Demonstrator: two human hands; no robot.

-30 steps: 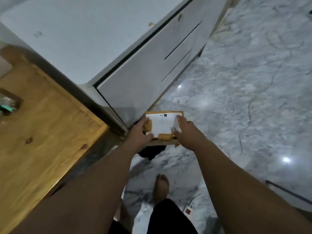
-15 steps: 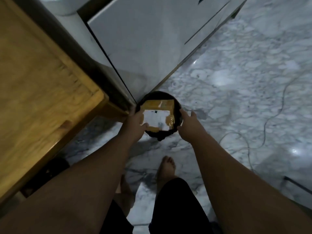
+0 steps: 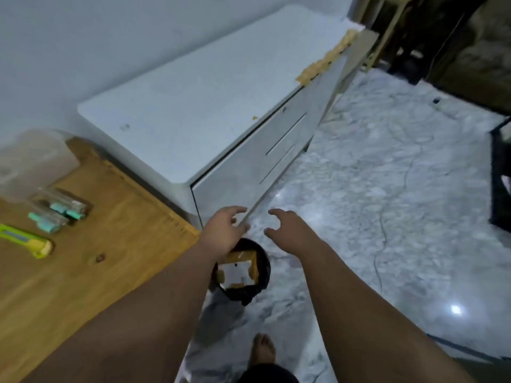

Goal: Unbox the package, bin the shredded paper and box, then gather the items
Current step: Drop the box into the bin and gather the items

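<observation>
Both hands empty with fingers spread, left hand (image 3: 225, 230) and right hand (image 3: 287, 229) at centre frame above the black bin (image 3: 258, 286) holding the discarded box (image 3: 239, 269), while the items (image 3: 59, 214) wait at left on the wooden counter (image 3: 116, 244), apparently for gathering.

Box binned; items on table.
Brown cardboard box with white shipping label (image 3: 237, 272) lies label-up inside the round black bin (image 3: 264, 268) on the marble floor, partly hidden by a forearm. Clear packets holding mint-green items (image 3: 59, 212) lie side by side on the wooden table (image 3: 110, 244), well apart from the bin.
</observation>
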